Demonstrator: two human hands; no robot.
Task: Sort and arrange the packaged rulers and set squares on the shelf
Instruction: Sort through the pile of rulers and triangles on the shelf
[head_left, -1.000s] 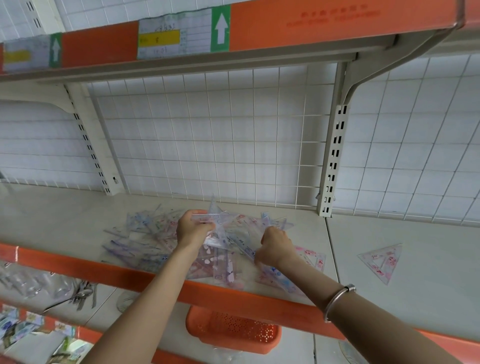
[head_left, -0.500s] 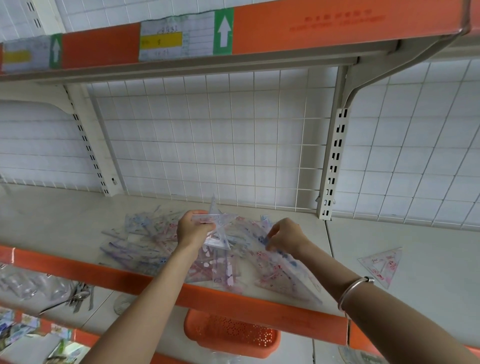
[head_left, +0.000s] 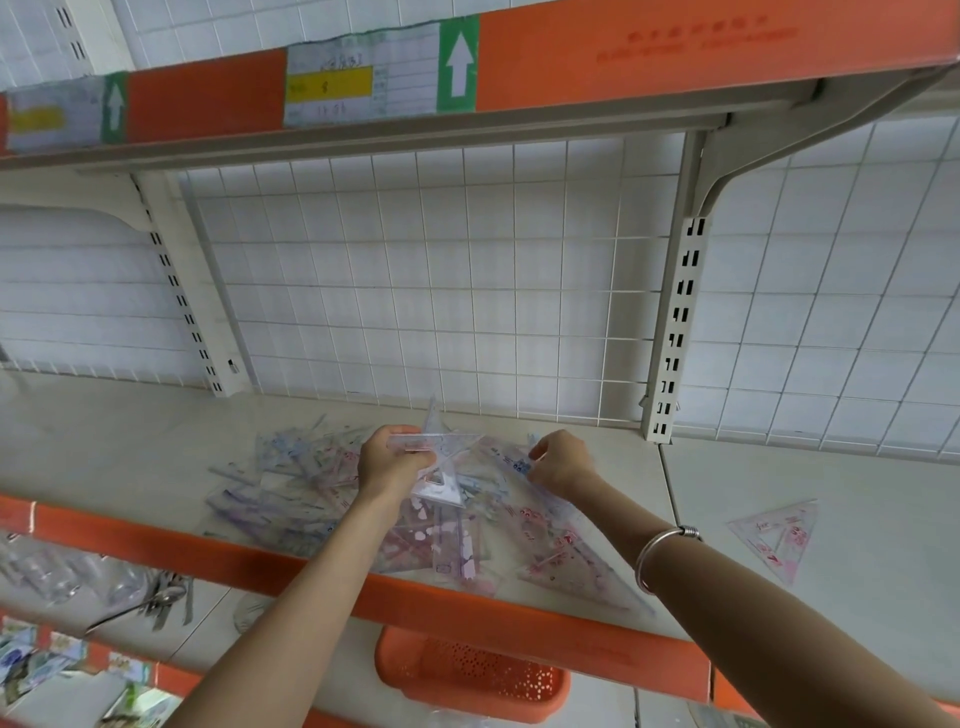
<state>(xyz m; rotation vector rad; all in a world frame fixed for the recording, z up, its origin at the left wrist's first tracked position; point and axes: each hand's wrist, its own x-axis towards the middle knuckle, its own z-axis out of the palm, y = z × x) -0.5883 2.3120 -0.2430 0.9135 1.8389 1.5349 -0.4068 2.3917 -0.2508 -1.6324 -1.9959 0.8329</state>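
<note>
A loose heap of clear packaged rulers and set squares (head_left: 291, 493) covers the middle of the beige shelf (head_left: 104, 441). My left hand (head_left: 392, 462) holds a small stack of clear set squares (head_left: 441, 457) above the heap, their corners sticking up and to the right. My right hand (head_left: 558, 462) reaches into the right side of the heap and pinches a packaged ruler with blue print (head_left: 517, 462). A large set square with pink print (head_left: 576, 566) lies at the heap's front right. One set square (head_left: 779, 535) lies alone on the shelf section to the right.
A white wire grid (head_left: 441, 286) backs the shelf, with slotted uprights (head_left: 675, 332) at both sides. An orange strip (head_left: 182, 545) edges the shelf front. Below are an orange perforated basket (head_left: 467, 675), metal cutlery (head_left: 156, 603) and clear packets. Another shelf (head_left: 623, 57) hangs overhead.
My right hand has lifted from the front right of the heap and moved back and up onto the blue-printed ruler. My left hand has kept its stack in place.
</note>
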